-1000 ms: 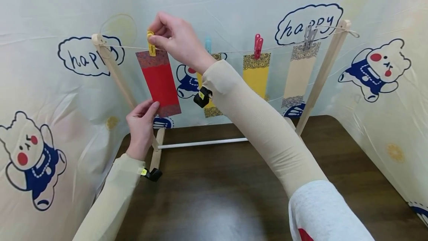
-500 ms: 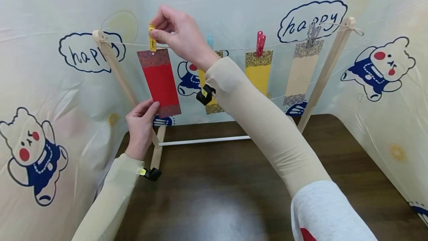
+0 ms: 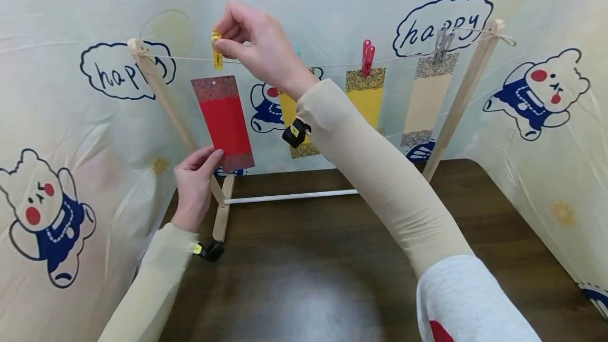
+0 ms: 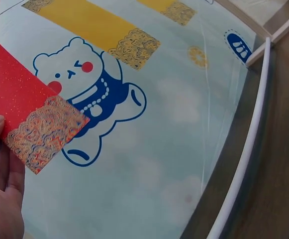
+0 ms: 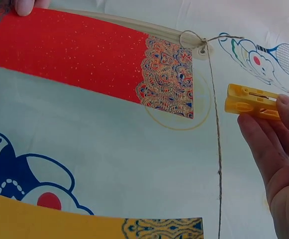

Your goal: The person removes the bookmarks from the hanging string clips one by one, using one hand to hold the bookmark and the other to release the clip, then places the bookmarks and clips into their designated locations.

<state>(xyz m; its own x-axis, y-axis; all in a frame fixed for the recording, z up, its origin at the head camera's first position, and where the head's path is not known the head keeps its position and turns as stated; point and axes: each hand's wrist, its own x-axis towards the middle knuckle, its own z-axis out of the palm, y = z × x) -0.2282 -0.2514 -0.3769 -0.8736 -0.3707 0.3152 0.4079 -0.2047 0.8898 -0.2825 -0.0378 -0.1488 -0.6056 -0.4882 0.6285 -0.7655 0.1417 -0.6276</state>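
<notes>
My left hand (image 3: pixel 193 186) pinches the lower left edge of a red paper bookmark (image 3: pixel 223 123) with patterned ends; its top edge is below the string (image 3: pixel 190 58). In the left wrist view, the thumb lies on the front of the red bookmark (image 4: pixel 15 89). Up at the string, my right hand (image 3: pixel 263 46) pinches a yellow clothespin (image 3: pixel 217 51) between thumb and fingers. Seen from the right wrist, the yellow clothespin (image 5: pixel 251 101) is apart from both the string (image 5: pixel 218 149) and the red bookmark (image 5: pixel 94 55).
Two yellow bookmarks (image 3: pixel 363 102) and a cream one (image 3: pixel 425 102) hang from the string by clothespins, red (image 3: pixel 368 58) and grey (image 3: pixel 443 45) among them. The string spans two wooden posts (image 3: pixel 458 102), above a white rod (image 3: pixel 290 197) and a dark table (image 3: pixel 294 268).
The yellow clothespin has come up off the red bookmark's top edge and the string, still in my right hand. My left hand has lowered the bookmark slightly away from the string.
</notes>
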